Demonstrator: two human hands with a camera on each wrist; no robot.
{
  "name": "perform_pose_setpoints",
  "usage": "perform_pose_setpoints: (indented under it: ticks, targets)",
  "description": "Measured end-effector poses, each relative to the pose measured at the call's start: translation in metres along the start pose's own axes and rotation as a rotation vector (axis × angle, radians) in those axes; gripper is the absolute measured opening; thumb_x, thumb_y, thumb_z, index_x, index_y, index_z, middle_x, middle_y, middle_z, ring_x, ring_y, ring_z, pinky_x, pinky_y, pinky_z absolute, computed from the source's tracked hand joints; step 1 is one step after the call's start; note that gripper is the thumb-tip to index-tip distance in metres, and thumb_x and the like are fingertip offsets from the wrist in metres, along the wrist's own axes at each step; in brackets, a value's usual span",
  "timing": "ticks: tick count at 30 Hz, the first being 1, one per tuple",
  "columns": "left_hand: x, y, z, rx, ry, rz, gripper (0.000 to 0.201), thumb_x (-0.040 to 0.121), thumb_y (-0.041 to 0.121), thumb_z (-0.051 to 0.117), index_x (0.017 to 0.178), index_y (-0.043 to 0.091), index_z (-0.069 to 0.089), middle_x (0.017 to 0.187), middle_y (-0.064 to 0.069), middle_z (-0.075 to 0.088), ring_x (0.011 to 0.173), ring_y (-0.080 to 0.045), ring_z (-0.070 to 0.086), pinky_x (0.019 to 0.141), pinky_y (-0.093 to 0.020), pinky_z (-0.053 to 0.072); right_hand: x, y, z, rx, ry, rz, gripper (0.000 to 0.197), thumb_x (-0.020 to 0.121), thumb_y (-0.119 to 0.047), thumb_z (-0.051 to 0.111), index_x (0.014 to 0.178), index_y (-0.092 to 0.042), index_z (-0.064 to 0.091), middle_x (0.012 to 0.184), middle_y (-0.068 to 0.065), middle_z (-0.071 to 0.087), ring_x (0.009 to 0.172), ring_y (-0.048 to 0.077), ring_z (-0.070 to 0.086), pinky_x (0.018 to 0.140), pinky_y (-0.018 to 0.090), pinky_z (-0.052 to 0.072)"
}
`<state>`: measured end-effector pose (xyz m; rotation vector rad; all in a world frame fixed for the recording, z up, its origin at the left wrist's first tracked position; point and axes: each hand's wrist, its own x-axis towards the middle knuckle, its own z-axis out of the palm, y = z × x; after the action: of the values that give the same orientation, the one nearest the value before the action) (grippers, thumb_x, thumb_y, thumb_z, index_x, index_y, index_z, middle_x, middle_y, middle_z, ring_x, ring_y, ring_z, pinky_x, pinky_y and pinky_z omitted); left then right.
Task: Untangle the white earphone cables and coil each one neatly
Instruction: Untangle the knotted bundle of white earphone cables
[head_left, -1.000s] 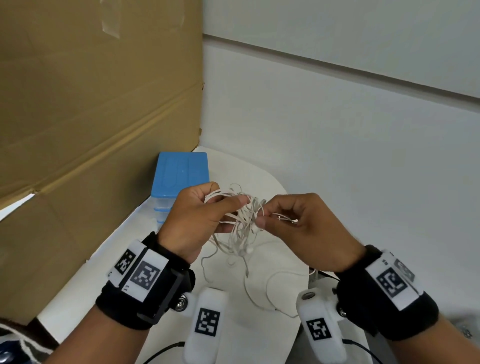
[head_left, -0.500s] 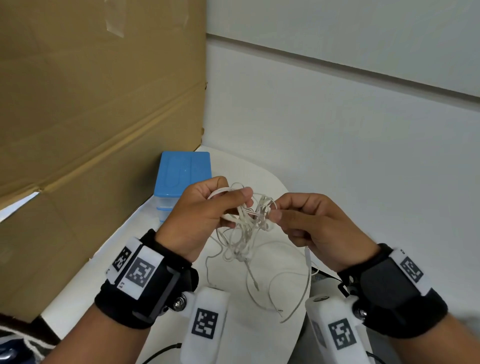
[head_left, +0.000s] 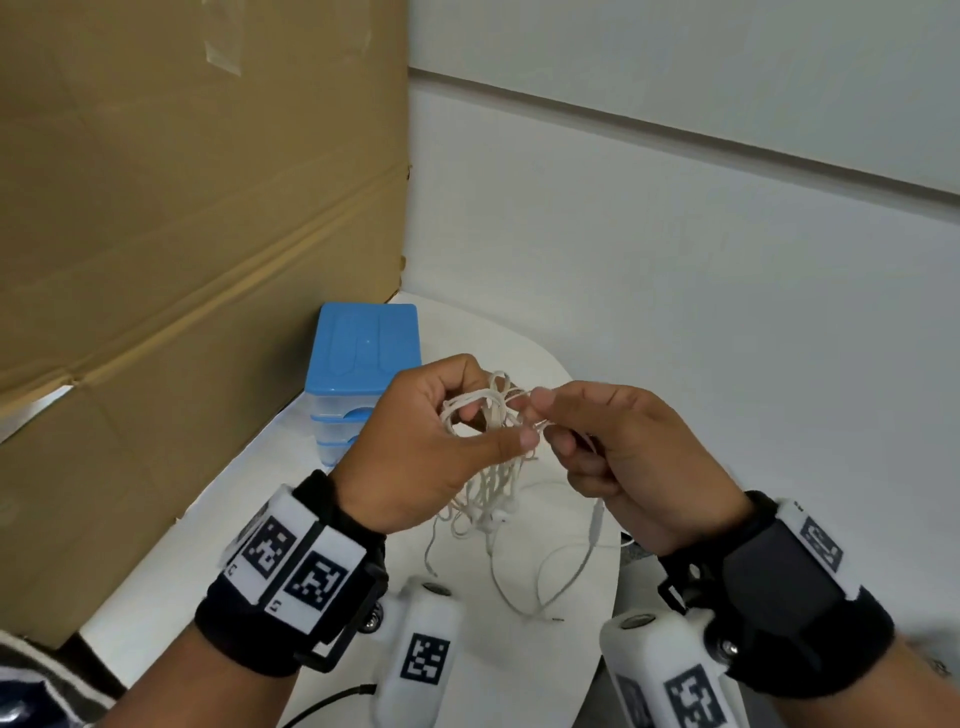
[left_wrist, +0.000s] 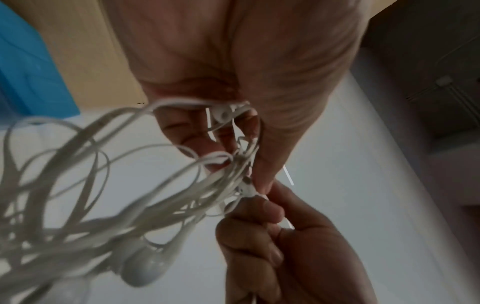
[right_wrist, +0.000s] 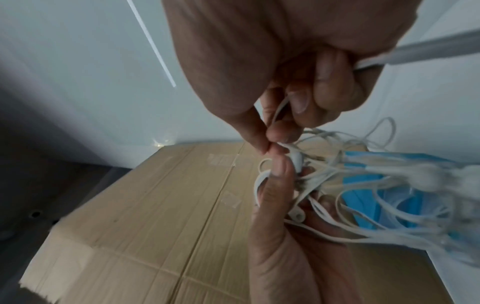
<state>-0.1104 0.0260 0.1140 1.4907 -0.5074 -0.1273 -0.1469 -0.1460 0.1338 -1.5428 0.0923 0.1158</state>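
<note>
A tangled bunch of white earphone cables (head_left: 491, 467) hangs in the air between both hands above a white table (head_left: 260, 499). My left hand (head_left: 441, 441) grips the top of the tangle, thumb stretched across the strands. My right hand (head_left: 597, 441) pinches one strand at the knot with thumb and forefinger. Loose cable ends (head_left: 545, 587) trail down onto the table. In the left wrist view the cable loops (left_wrist: 103, 195) and earbuds (left_wrist: 145, 269) dangle below my fingers. In the right wrist view my right fingertips (right_wrist: 270, 148) pinch the cable by a small white inline piece (right_wrist: 296, 160).
A small blue-lidded drawer box (head_left: 363, 374) stands on the table just beyond the left hand. A large cardboard sheet (head_left: 182, 234) leans along the left side. White walls (head_left: 675, 260) close off the back and right. The table's rounded edge (head_left: 618, 571) runs under my right hand.
Both hands have drawn closer together, and the right hand has shifted its pinch up to the knot by the left thumb. The hanging cable ends swung slightly.
</note>
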Motion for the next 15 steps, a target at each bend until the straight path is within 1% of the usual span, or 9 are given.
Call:
perform_pose_setpoints:
  ticks: [2, 4, 5, 6, 8, 9, 11, 13, 15]
  targets:
    - [0.001, -0.001, -0.002, -0.055, 0.032, -0.034, 0.037, 0.07, 0.008, 0.081, 0.069, -0.005, 0.046, 0.075, -0.012, 0.062, 0.055, -0.01, 0.051, 0.049, -0.021, 0.044, 0.0, -0.003, 0.0, -0.046, 0.036, -0.05, 0.011, 0.089, -0.011, 0.063, 0.092, -0.001, 0.065, 0.055, 0.003, 0.041, 0.041, 0.008, 0.025, 0.038, 0.017, 0.021]
    - [0.002, -0.001, -0.005, -0.132, 0.021, -0.083, 0.038, 0.071, 0.009, 0.082, 0.061, 0.012, 0.045, 0.08, -0.017, 0.061, 0.055, -0.012, 0.051, 0.046, -0.023, 0.042, 0.001, -0.007, -0.003, -0.152, 0.058, -0.119, 0.003, 0.088, -0.006, 0.065, 0.091, -0.007, 0.063, 0.05, 0.0, 0.039, 0.039, 0.009, 0.026, 0.039, 0.017, 0.024]
    - [0.002, -0.001, -0.007, -0.173, 0.005, -0.108, 0.041, 0.069, 0.011, 0.081, 0.057, 0.02, 0.043, 0.082, -0.018, 0.061, 0.059, -0.015, 0.052, 0.048, -0.025, 0.041, 0.002, -0.008, -0.005, -0.216, 0.024, -0.144, 0.007, 0.087, -0.006, 0.067, 0.092, -0.009, 0.065, 0.048, 0.001, 0.039, 0.041, 0.01, 0.027, 0.041, 0.017, 0.027]
    - [0.002, -0.001, -0.009, -0.216, -0.013, -0.131, 0.042, 0.066, 0.015, 0.08, 0.055, 0.025, 0.041, 0.083, -0.017, 0.061, 0.064, -0.021, 0.052, 0.052, -0.027, 0.038, 0.002, -0.01, -0.007, -0.283, -0.048, -0.153, 0.011, 0.086, -0.007, 0.07, 0.095, -0.012, 0.067, 0.048, 0.006, 0.042, 0.044, 0.013, 0.031, 0.045, 0.019, 0.031]
    - [0.001, 0.0, -0.011, -0.289, -0.04, -0.17, 0.039, 0.062, 0.018, 0.077, 0.055, 0.026, 0.04, 0.081, -0.01, 0.067, 0.071, -0.025, 0.052, 0.059, -0.03, 0.033, -0.001, -0.013, -0.007, -0.413, -0.226, -0.126, 0.013, 0.085, -0.014, 0.072, 0.097, -0.016, 0.072, 0.058, 0.026, 0.048, 0.053, 0.025, 0.036, 0.058, 0.029, 0.034]
    - [0.002, 0.0, -0.011, -0.31, -0.047, -0.188, 0.039, 0.061, 0.017, 0.077, 0.055, 0.026, 0.039, 0.079, -0.006, 0.069, 0.067, -0.022, 0.054, 0.056, -0.028, 0.034, -0.002, -0.014, -0.007, -0.462, -0.267, -0.117, 0.009, 0.086, -0.015, 0.071, 0.095, -0.015, 0.073, 0.06, 0.027, 0.048, 0.055, 0.027, 0.035, 0.058, 0.033, 0.032]
    - [0.002, 0.0, -0.011, -0.343, -0.037, -0.211, 0.041, 0.062, 0.008, 0.076, 0.055, 0.025, 0.039, 0.077, -0.003, 0.07, 0.055, -0.013, 0.054, 0.046, -0.02, 0.038, -0.004, -0.016, -0.01, -0.517, -0.254, -0.131, 0.006, 0.09, -0.014, 0.069, 0.088, -0.01, 0.073, 0.053, 0.013, 0.043, 0.05, 0.023, 0.03, 0.052, 0.029, 0.027]
    - [0.003, 0.0, -0.009, -0.386, 0.007, -0.243, 0.042, 0.067, 0.0, 0.07, 0.054, 0.024, 0.039, 0.075, -0.004, 0.07, 0.054, -0.011, 0.056, 0.046, -0.019, 0.044, -0.004, -0.015, -0.011, -0.545, -0.219, -0.151, 0.011, 0.092, -0.015, 0.066, 0.085, -0.008, 0.072, 0.048, -0.002, 0.04, 0.043, 0.012, 0.028, 0.045, 0.022, 0.025]
    - [0.004, 0.001, -0.006, -0.372, 0.084, -0.258, 0.046, 0.072, -0.007, 0.071, 0.056, 0.02, 0.037, 0.074, -0.004, 0.071, 0.053, -0.009, 0.058, 0.047, -0.018, 0.045, -0.003, -0.014, -0.008, -0.564, -0.178, -0.163, 0.013, 0.093, -0.016, 0.065, 0.087, -0.006, 0.071, 0.043, -0.009, 0.037, 0.039, 0.007, 0.025, 0.041, 0.017, 0.024]
